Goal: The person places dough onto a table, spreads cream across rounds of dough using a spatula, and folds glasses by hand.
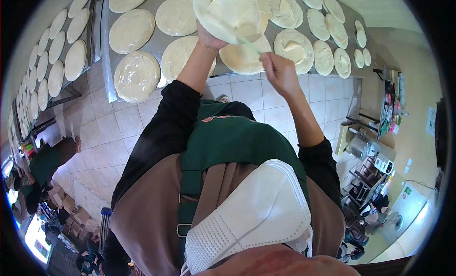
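The big creamy round [228, 12] is up above the near part of the surface [156, 43], in the middle. Your left hand [211, 37] holds it from below, mostly hidden under it. Your right hand [280, 74] is closed on a thin pale green tool [250, 45], and its tip is at the round's near edge. The round looks covered in cream, with some lumps and folds on top, so it does not look all smooth.

Around it, the left rounds [132, 31] look smooth and shiny. Many right rounds [293, 50] have swirls in the middle; I can't tell if those are done.

Both your arms reach far and lean in toward each other. Your right wrist is bent a bit, with the knuckles up.
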Available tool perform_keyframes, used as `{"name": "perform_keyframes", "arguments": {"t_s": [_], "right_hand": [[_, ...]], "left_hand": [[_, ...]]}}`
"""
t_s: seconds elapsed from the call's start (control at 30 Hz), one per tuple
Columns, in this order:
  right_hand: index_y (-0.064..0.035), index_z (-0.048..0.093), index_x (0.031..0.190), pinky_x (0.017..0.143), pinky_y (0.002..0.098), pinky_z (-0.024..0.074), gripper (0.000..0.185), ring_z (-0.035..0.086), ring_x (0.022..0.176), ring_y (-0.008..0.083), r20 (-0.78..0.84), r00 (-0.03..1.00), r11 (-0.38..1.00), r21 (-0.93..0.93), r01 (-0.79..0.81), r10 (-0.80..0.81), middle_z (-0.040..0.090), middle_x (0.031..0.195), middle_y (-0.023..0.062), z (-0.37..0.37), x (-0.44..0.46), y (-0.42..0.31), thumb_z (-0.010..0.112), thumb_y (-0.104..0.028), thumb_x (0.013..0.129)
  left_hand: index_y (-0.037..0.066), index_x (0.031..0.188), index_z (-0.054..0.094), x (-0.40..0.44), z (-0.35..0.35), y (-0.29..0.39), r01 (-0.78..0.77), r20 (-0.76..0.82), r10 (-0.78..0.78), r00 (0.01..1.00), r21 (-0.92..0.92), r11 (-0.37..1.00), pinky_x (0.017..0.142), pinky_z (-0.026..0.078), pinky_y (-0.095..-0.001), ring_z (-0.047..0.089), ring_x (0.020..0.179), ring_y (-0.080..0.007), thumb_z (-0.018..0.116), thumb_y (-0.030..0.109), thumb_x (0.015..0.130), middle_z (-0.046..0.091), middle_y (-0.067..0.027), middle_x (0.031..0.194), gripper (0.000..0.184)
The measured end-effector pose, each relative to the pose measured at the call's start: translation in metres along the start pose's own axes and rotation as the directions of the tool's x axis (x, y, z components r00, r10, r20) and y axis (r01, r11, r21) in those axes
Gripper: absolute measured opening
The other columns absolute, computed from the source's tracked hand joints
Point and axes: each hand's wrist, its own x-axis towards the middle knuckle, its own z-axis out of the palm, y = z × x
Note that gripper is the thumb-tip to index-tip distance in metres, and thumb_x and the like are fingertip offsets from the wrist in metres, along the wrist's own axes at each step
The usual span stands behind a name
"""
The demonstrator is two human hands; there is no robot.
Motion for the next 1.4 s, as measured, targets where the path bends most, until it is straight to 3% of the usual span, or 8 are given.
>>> {"name": "perform_keyframes", "arguments": {"t_s": [0.17,0.43,0.57,0.63,0.8,0.97,1.13,1.4], "right_hand": [[-0.0014,0.056,0.075,0.05,0.0413,0.0416,0.026,0.054,0.052,0.0343,-0.262,0.958,0.986,-0.082,-0.146,0.12,0.054,0.059,0.0161,-0.002,0.018,0.021,0.054,-0.019,0.094],[-0.0022,0.052,0.073,0.05,0.0432,0.0434,0.026,0.056,0.055,0.0358,-0.087,0.994,0.992,-0.11,0.055,-0.065,0.056,0.065,0.0156,0.014,-0.012,-0.011,0.055,-0.019,0.093],[-0.0019,0.054,0.073,0.05,0.0423,0.0435,0.027,0.056,0.055,0.0355,-0.173,0.984,0.998,-0.053,0.039,-0.047,0.057,0.064,0.0157,0.0,-0.01,0.002,0.055,-0.02,0.093],[-0.0015,0.056,0.074,0.05,0.0424,0.0436,0.026,0.056,0.055,0.036,-0.234,0.96,0.956,-0.211,-0.206,0.155,0.057,0.064,0.0165,-0.014,-0.004,0.013,0.055,-0.019,0.093],[-0.0017,0.056,0.073,0.049,0.0433,0.0433,0.025,0.056,0.055,0.0368,-0.216,0.971,0.953,-0.26,-0.155,0.099,0.056,0.062,0.0178,-0.004,-0.017,0.025,0.056,-0.019,0.092],[-0.0014,0.056,0.075,0.051,0.044,0.0436,0.024,0.057,0.056,0.0368,-0.083,0.987,0.98,-0.133,-0.151,0.141,0.057,0.064,0.0184,0.02,-0.042,0.003,0.056,-0.018,0.092],[-0.0009,0.056,0.075,0.05,0.0428,0.042,0.026,0.055,0.054,0.0369,-0.068,0.989,0.992,0.015,-0.127,0.128,0.056,0.062,0.0185,0.011,-0.036,-0.008,0.056,-0.019,0.093],[-0.0007,0.055,0.072,0.047,0.0427,0.0409,0.028,0.053,0.051,0.037,-0.253,0.953,0.962,-0.173,-0.213,0.166,0.054,0.059,0.0186,-0.001,-0.026,0.029,0.056,-0.02,0.093]], "left_hand": [[0.012,0.138,0.042,-0.004,0.008,-0.006,0.057,0.018,-0.057,0.998,-0.016,0.998,0.104,0.038,-0.052,0.047,0.124,-0.033,0.036,0.053,0.092,0.049,-0.0107,0.137,0.061],[0.012,0.139,0.04,-0.006,0.001,-0.002,0.038,0.027,-0.04,0.999,0.051,0.998,0.102,0.04,-0.0512,0.046,0.126,-0.0328,0.035,0.051,0.094,0.045,-0.0104,0.14,0.06],[0.013,0.139,0.04,-0.009,0.009,0.007,-0.019,0.004,0.019,1.0,0.098,0.995,0.103,0.039,-0.0517,0.045,0.126,-0.0339,0.033,0.053,0.094,0.045,-0.0108,0.14,0.06],[0.013,0.138,0.041,-0.009,0.015,0.011,0.005,0.015,-0.006,1.0,0.095,0.996,0.103,0.039,-0.052,0.045,0.126,-0.0341,0.032,0.053,0.094,0.046,-0.0108,0.139,0.06],[0.014,0.137,0.043,0.0,0.031,0.009,0.028,0.021,-0.031,0.999,0.119,0.992,0.103,0.038,-0.0527,0.046,0.126,-0.0341,0.034,0.054,0.093,0.047,-0.0105,0.138,0.06],[0.011,0.135,0.045,0.011,0.042,-0.009,-0.153,-0.104,0.223,0.969,0.456,0.877,0.101,0.041,-0.0536,0.049,0.122,-0.0336,0.036,0.055,0.092,0.051,-0.0123,0.134,0.062],[0.01,0.135,0.044,0.004,0.038,-0.004,-0.101,-0.05,0.125,0.991,0.34,0.935,0.102,0.04,-0.0547,0.048,0.122,-0.0348,0.036,0.055,0.092,0.05,-0.014,0.134,0.063],[0.014,0.136,0.044,-0.007,0.03,0.033,-0.065,0.028,0.06,0.998,0.213,0.975,0.105,0.036,-0.0535,0.045,0.126,-0.0339,0.035,0.053,0.092,0.048,-0.0097,0.138,0.059]]}}
